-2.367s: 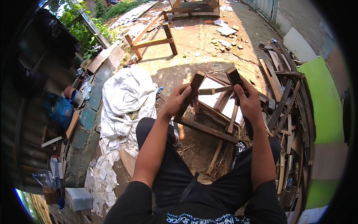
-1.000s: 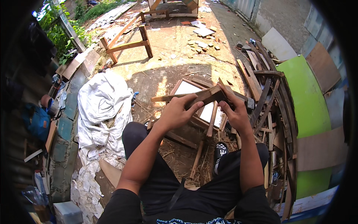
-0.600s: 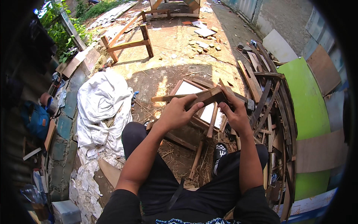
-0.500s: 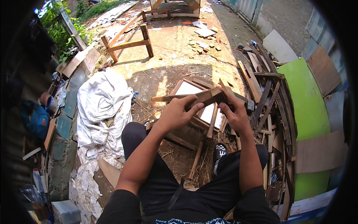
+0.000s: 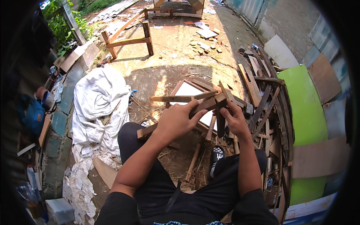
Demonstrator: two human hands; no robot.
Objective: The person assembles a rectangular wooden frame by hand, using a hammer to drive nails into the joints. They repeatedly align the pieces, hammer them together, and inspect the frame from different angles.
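Note:
Over my lap, my left hand [image 5: 178,119] is closed around a dark wooden bar [image 5: 204,107], thumb on its near side. At the bar's right end, a squared corner meets a shorter wooden piece [image 5: 221,122] that points down toward me. My right hand [image 5: 235,119] pinches this shorter piece just below the corner, with some fingertips hidden behind it. Left of my left wrist a sawn wooden end [image 5: 144,132] shows above my thigh; whether it belongs to the held bar I cannot tell. Beyond my hands lies another wooden bar [image 5: 170,99].
A white-panelled wooden frame [image 5: 187,89] lies on the ground ahead. Piled timber [image 5: 264,105] and a green board [image 5: 305,105] line the right side. White sheeting [image 5: 99,101] lies at left. Farther off stand a wooden leg frame [image 5: 131,42] and scattered small wood blocks [image 5: 204,45].
The held wood has turned: its corner now faces up, and the shorter piece points down toward me. My left hand has shifted slightly left and lower. The view has moved a little.

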